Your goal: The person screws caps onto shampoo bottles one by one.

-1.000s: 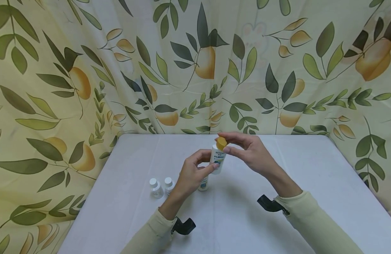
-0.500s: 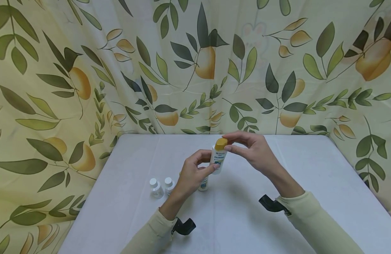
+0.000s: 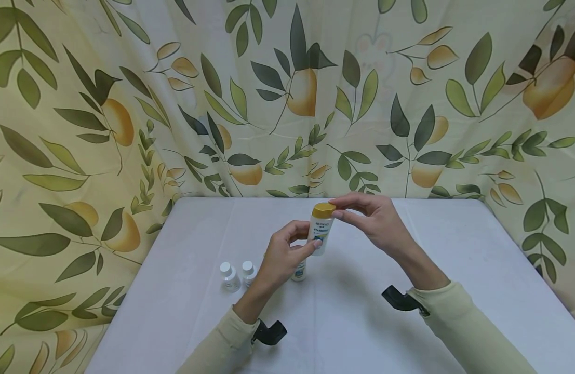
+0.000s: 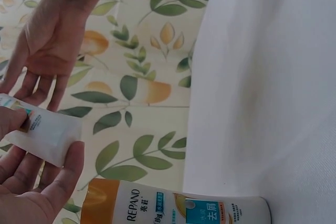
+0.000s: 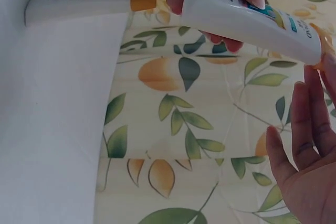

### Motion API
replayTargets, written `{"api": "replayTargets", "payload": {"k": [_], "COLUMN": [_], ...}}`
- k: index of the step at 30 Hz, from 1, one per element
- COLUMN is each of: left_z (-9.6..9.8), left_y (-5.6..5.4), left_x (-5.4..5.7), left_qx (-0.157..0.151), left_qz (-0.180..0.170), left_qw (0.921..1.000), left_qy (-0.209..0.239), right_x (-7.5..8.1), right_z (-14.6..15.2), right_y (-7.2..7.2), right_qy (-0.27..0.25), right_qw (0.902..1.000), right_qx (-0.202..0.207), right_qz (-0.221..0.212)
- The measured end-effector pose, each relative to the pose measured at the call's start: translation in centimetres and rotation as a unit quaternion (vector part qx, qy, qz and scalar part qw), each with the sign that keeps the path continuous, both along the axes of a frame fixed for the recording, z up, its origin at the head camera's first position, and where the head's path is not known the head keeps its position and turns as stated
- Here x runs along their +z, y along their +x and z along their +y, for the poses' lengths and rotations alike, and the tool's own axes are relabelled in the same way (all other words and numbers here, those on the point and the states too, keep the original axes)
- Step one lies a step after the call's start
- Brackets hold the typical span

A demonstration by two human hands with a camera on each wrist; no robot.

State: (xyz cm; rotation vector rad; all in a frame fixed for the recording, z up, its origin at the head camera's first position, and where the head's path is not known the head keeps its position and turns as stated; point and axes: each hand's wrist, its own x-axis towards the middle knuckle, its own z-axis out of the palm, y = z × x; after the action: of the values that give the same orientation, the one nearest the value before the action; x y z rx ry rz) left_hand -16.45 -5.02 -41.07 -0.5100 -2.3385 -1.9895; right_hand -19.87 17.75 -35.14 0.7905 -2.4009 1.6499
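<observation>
My left hand (image 3: 286,252) grips a white shampoo bottle (image 3: 321,228) by its body, thumb across the front label. The bottle is lifted above the table and leans slightly in the head view. My right hand (image 3: 382,224) holds the edge of its golden-yellow cap (image 3: 323,210) between thumb and index finger. In the right wrist view the other right fingers (image 5: 303,124) spread away from the bottle. The cap sits on the bottle top; its far side is hidden. Behind my left hand stands another shampoo bottle (image 4: 173,203) with a golden cap, mostly covered in the head view.
Two small bottles (image 3: 229,278) with white caps stand to the left of my left hand, one partly hidden. A white cloth covers the table (image 3: 184,306). Behind it hangs a curtain (image 3: 175,104) printed with leaves and fruit. Black wrist cameras (image 3: 270,332) sit at both cuffs.
The held bottle's cap was tilted a second ago and now lies level across the top. The label has turned to the front. My right hand has shifted slightly right; the left stays nearly still.
</observation>
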Motion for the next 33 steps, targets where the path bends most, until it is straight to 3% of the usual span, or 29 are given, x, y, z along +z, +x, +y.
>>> {"api": "replayTargets", "payload": {"k": [20, 33], "left_z": [-0.39, -0.19], "left_y": [-0.04, -0.05], "left_x": [-0.05, -0.2], "left_qx": [-0.022, -0.025], "left_qz": [0.02, 0.034], "left_qw": [0.9995, 0.9991], "left_qy": [-0.006, -0.002], "right_x": [0.11, 0.26], "right_z": [-0.2, -0.76], "right_y": [0.03, 0.16], "right_qy": [-0.004, 0.024], "right_qw": [1.0, 0.9996], "right_qx": [-0.007, -0.001], "right_qz": [-0.003, -0.016]}}
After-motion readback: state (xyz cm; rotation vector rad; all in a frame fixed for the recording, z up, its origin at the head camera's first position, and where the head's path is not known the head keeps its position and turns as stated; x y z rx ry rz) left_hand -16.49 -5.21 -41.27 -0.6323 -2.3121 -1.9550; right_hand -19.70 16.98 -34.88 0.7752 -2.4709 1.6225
